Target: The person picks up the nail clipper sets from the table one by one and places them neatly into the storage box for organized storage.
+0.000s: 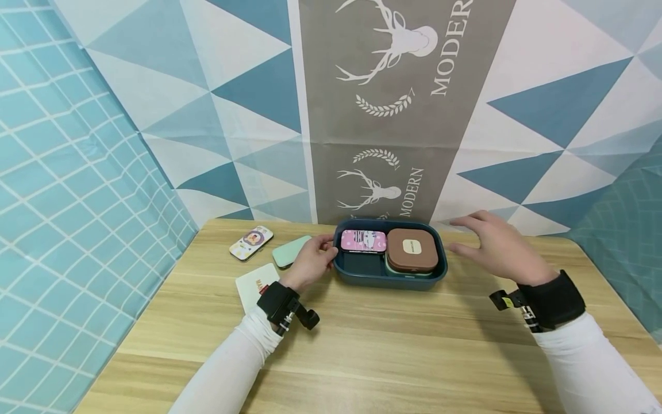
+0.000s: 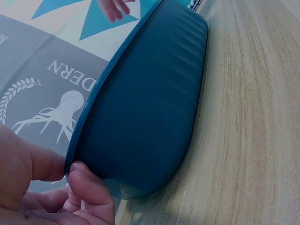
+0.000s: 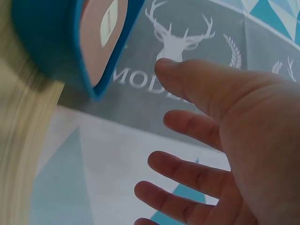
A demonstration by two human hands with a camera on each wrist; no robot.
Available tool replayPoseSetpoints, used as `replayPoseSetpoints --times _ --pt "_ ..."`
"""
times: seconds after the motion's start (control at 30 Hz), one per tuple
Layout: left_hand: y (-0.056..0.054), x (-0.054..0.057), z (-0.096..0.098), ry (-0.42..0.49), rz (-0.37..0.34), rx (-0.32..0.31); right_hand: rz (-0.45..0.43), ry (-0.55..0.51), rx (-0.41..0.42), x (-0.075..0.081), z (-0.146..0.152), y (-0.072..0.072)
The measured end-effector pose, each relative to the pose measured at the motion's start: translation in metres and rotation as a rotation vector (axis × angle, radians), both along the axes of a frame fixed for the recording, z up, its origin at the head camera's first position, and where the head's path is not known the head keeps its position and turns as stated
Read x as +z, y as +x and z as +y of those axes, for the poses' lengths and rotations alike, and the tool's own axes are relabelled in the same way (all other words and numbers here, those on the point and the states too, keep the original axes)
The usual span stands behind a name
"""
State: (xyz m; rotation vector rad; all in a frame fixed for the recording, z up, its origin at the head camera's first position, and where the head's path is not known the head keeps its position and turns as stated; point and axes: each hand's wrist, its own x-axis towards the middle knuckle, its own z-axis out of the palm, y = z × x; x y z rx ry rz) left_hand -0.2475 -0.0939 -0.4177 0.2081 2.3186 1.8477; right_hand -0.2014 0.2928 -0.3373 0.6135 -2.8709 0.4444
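Observation:
A dark blue plastic basket (image 1: 390,282) stands at the back middle of the wooden table. My left hand (image 1: 312,261) pinches its left end; in the left wrist view the thumb and a finger meet at the rim (image 2: 82,119). Inside lie a pink printed tin (image 1: 364,241) at the back left and a brown rounded-square case (image 1: 412,250) on the right, with a pale green edge showing beneath it. My right hand (image 1: 499,244) hovers beyond the basket's right end, fingers spread and apart from it, holding nothing.
Left of the basket lie a mint green tin (image 1: 291,251), a tin with a cartoon print (image 1: 251,242) and a cream square case (image 1: 250,287) with lettering, partly behind the left wrist. A patterned cloth (image 1: 248,115) hangs along the table's back edge.

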Motion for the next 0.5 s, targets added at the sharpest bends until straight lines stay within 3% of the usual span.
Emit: replayPoseSetpoints --times 0.5 --pt "-0.001 -0.002 0.000 0.000 0.003 0.002 0.008 -0.015 -0.091 -0.017 0.045 0.012"
